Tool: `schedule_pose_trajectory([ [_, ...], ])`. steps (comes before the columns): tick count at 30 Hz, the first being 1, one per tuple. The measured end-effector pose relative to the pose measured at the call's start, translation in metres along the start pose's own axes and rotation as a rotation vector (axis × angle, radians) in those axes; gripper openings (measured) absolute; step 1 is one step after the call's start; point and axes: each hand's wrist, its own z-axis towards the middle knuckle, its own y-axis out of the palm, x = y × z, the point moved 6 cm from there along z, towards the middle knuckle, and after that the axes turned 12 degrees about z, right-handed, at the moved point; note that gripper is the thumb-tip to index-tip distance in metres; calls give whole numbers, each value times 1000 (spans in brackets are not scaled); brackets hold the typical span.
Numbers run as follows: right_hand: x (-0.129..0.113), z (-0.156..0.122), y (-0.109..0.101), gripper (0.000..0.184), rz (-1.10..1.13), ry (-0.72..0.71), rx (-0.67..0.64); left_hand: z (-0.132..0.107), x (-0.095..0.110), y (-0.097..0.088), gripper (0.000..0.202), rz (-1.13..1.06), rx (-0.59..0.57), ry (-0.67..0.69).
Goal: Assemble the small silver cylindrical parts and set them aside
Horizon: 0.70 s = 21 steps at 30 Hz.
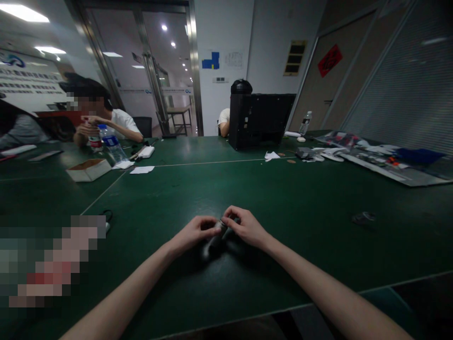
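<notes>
At the near middle of the green table, both my hands meet around a small grey cylinder-like piece, whose exact kind I cannot make out. My left hand pinches it from the left between thumb and fingers. On its upper right end, the thumb and fingertips of my right hand are closed. Part of the piece is hidden by my fingers, and its lower end and shadow look blurred. Off to the right lies a small dark, glassy-looking object, apart from my hands.
An open box and a water bottle stand at the back left, near a seated person. A black cabinet-like case stands at the far side. A cluttered board lies at the back right.
</notes>
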Motion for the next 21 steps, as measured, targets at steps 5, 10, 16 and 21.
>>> schedule_pose_trajectory([
  [5, 2, -1, 4, 21, -1, 13, -78, -1, -1, 2, 38, -67, -45, -9],
  [10, -3, -2, 7, 23, -106, -56, -127, -1, -4, 4, 40, -129, -55, -31],
  [16, -4, -2, 10, 30, -151, -124, -158, -3, 0, 6, 38, -141, -75, -29],
  [21, -4, -1, 11, 38, -165, -169, -176, -4, 2, 5, 38, -94, -72, -33],
])
